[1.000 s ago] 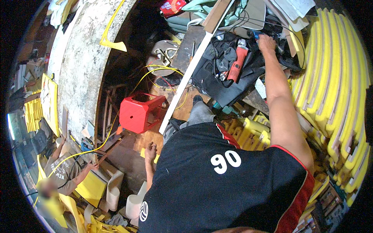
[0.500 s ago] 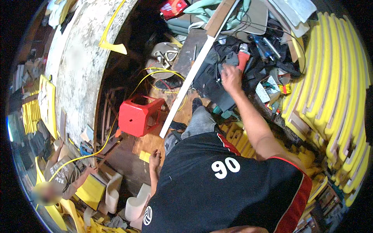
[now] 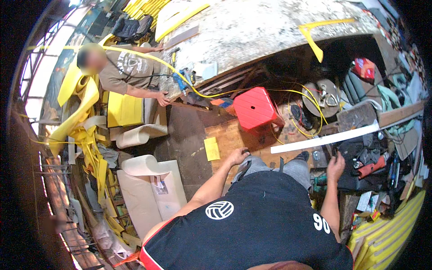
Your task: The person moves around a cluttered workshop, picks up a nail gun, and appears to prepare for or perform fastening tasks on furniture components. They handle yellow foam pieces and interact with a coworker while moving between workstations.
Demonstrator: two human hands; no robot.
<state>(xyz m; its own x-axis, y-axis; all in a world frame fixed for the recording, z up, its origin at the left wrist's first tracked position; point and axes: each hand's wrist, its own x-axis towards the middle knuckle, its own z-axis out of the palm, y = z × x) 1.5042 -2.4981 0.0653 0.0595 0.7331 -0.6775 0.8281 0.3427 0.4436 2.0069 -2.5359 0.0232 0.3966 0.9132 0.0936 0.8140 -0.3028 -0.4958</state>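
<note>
My left hand rests on my grey-trousered knee, fingers bent, with nothing visible in it. A yellow pad lies on the wooden boards just to its left. My right hand hovers at the near edge of a dark heap of tools, fingers curled; something dark shows at the fingertips, and I cannot tell whether it is held. A long white strip runs across just above that hand. A red plastic stool stands in front of my knees.
Another person in a brown shirt leans a hand on a big rough white hull. A yellow cable trails over it. White foam pieces lie left, yellow foam sheets lower right, a red-handled tool in the heap.
The view has swung round to the left. My right hand has drawn back from deep in the tool heap to its near edge. My left hand stays on my knee.
</note>
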